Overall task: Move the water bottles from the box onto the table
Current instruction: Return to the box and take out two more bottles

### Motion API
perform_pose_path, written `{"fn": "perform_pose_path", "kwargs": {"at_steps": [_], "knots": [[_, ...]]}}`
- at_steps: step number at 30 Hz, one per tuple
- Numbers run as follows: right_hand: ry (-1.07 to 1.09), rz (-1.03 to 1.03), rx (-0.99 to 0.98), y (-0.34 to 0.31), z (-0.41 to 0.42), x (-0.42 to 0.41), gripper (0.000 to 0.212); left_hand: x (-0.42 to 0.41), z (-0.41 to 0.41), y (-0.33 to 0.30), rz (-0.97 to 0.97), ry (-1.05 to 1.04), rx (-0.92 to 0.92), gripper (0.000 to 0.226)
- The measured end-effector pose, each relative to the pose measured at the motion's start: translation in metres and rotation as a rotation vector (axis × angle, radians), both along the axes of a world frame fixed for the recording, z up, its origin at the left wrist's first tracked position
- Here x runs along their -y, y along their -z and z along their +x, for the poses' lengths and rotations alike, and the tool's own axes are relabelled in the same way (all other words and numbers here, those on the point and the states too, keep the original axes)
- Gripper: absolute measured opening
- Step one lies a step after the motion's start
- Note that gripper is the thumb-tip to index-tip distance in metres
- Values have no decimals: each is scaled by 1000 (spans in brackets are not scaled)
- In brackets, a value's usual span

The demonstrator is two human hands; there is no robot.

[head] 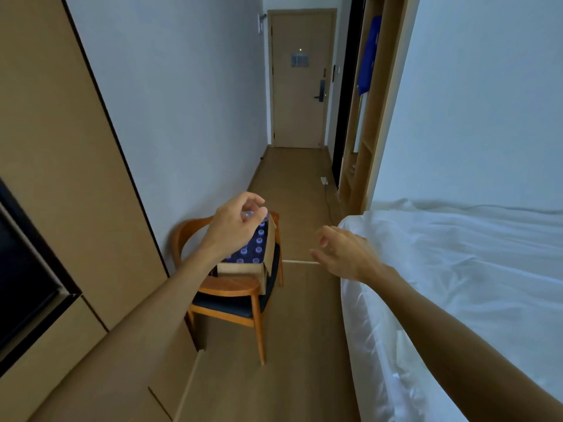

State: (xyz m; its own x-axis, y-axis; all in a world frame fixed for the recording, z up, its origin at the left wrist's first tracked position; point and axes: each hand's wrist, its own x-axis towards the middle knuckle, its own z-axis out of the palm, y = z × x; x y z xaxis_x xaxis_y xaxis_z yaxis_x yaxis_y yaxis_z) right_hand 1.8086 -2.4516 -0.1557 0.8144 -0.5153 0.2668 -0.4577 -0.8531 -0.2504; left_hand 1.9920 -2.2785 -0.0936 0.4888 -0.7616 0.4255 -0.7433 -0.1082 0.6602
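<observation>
The fingers (pixel 254 208) of the left hand (pixel 234 226) curl in and pinch the top of one water bottle (pixel 248 215), thumb against fingertips round its neck, the clear body mostly lost behind the palm; whether it has left its slot I cannot tell. Just beneath those fingers sits the open cardboard box (pixel 256 268), rows of blue-capped bottles (pixel 259 240) showing inside it, so by my reckoning most of the job is left; the box rests on a wooden chair (pixel 231 292) against the wall. Off to the right of the pinching fingers the right hand (pixel 344 254) hangs in the air with fingers loosely spread, holding nothing, close by the white bed (pixel 457 269). No table shows itself plainly; a tan surface (pixel 100 370) runs below the left forearm and may be it, cut off by the frame; how many bottles already stand there is out of sight.
</observation>
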Motion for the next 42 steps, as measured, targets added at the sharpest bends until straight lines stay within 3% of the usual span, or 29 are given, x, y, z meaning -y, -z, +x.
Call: {"fn": "perform_pose_path", "kwargs": {"at_steps": [4, 8, 16, 24, 42], "knots": [[-19, -1, -4, 17, 46, 69, 42, 61, 40, 16, 35, -12, -40, 19], [-68, 7, 2, 26, 94, 135, 60, 123, 76, 28, 37, -75, -50, 18], [-192, 75, -30, 13, 183, 266, 68, 230, 138, 36, 33, -204, -168, 21], [-298, 89, -48, 62, 284, 357, 24, 298, 213, 70, 16, -308, -269, 17], [-461, 241, -292, 162, 511, 472, 33, 417, 418, 171, 29, -517, -422, 13]]}}
